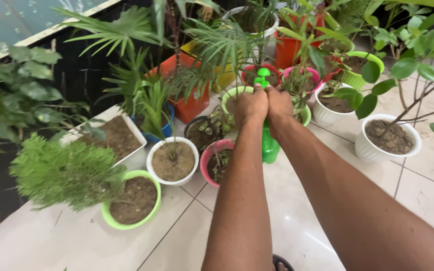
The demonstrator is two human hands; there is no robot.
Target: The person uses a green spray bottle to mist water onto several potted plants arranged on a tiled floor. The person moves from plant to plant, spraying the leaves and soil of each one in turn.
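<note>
- Nearest, two bare forearms reach out over the tiled floor (pixel 297 226)
- Left hand (pixel 250 106) and right hand (pixel 280 104) side by side, both grips closed round the green spray bottle (pixel 269 145), held upright above the floor, its nozzle top (pixel 262 76) poking up between the knuckles
- Just left: pink pot (pixel 212 153), white pot (pixel 173 159), lime pot (pixel 131 199)
- Beyond: orange planter (pixel 189 103), palm fronds (pixel 217 45)
- Judged: bottle being readied or pumped; next calls for a steady aim at the foliage

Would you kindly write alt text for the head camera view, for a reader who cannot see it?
A person's left hand and right hand grip the top of a bright green plastic spray bottle held over a pale tiled floor. Many potted plants surround it, including a round white soil-filled pot and a lime green pot.
</note>
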